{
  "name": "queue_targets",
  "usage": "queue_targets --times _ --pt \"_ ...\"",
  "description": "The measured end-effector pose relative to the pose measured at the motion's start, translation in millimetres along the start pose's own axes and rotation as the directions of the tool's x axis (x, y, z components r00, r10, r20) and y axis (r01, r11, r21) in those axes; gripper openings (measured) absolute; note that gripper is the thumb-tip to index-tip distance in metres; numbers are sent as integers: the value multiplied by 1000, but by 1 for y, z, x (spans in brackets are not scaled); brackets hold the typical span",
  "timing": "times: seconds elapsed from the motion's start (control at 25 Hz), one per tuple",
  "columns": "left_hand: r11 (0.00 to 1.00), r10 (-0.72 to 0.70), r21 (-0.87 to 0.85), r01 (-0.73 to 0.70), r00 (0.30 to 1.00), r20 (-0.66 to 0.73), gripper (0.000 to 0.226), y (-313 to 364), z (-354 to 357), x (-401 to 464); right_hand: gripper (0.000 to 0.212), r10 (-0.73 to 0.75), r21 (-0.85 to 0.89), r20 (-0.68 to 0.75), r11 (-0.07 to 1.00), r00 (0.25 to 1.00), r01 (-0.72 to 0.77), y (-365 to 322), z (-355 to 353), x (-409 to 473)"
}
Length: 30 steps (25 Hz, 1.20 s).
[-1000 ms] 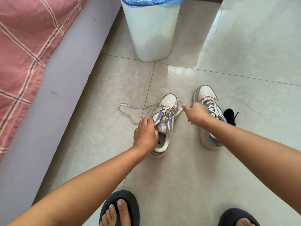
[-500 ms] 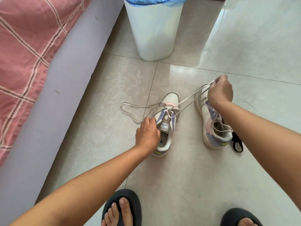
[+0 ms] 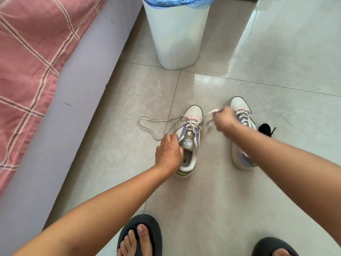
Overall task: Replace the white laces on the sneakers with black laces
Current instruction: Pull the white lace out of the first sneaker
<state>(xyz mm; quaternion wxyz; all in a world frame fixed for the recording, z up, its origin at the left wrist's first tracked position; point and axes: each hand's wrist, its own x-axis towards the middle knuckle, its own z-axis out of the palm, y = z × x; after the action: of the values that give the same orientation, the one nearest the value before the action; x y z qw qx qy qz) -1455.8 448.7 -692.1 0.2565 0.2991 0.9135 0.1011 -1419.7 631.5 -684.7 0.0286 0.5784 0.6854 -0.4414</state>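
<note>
Left hand [image 3: 168, 154] grips my left sneaker [image 3: 188, 141]; right hand [image 3: 224, 120], blurred, seemingly pinches its white lace [image 3: 204, 120] toward two o'clock.

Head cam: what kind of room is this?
Most likely a bedroom at home. A bed with a pink checked cover runs along the left, a white bin with a blue liner stands on the glossy tiled floor, and the person wears dark slippers.

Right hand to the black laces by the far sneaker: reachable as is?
Probably yes. The black laces lie exposed on the floor just beyond the right sneaker, but the right hand grips the white lace and must release first.
</note>
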Motion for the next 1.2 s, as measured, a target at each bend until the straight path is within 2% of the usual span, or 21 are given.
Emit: queue_targets --times 0.08,0.12,0.16,0.24,0.36,0.44,0.52,0.6,0.68,0.8,0.88,1.0,1.08,1.2 --pt "1000 -4 0 4 1000 -7 36 1 0 0 16 -46 31 -276 998 960 56 -13 -30 11" --pt "1000 -6 4 6 1000 -10 36 1 0 -1 16 -71 65 -358 993 931 101 -18 -42 12" --pt "1000 -9 7 9 1000 -11 36 1 1 -1 15 -110 67 -382 987 918 146 -19 -49 14" --pt "1000 -27 -15 27 1000 -11 36 1 1 -1 15 -203 -17 -270 978 941 206 -17 -48 8" --pt "992 -85 -96 86 996 7 35 6 1 -1 40 -239 -131 66 960 969 246 1 -19 -21" --pt "982 -118 -147 122 992 39 34 9 2 -3 49 -253 -143 271 944 929 299 16 0 -44" --pt "974 -122 -180 136 989 86 34 11 1 -6 49 -275 -191 403 908 873 374 27 12 -58" --pt "985 -88 -139 101 991 97 38 14 -4 -5 48 -314 -311 428 830 848 464 31 17 -60" --pt "998 -26 -59 29 999 48 41 19 -8 5 46 -345 -422 391 757 853 499 28 21 -58" --pt "1000 14 -1 -14 1000 20 41 19 -18 20 35 -388 -496 392 675 834 547 22 22 -54" --pt "995 -64 -72 64 998 12 42 5 -28 26 30 -385 -490 399 678 832 548 26 9 -46" --pt "975 -141 -165 148 989 53 45 -18 -36 19 28 -343 -398 428 759 836 515 44 -17 -39" --pt "979 -110 -163 122 991 77 43 -21 -35 16 27 -343 -329 449 795 825 510 52 -22 -41" --pt "980 -4 -194 30 991 133 33 -18 -28 15 24 -377 -299 455 788 807 537 53 -12 -45"
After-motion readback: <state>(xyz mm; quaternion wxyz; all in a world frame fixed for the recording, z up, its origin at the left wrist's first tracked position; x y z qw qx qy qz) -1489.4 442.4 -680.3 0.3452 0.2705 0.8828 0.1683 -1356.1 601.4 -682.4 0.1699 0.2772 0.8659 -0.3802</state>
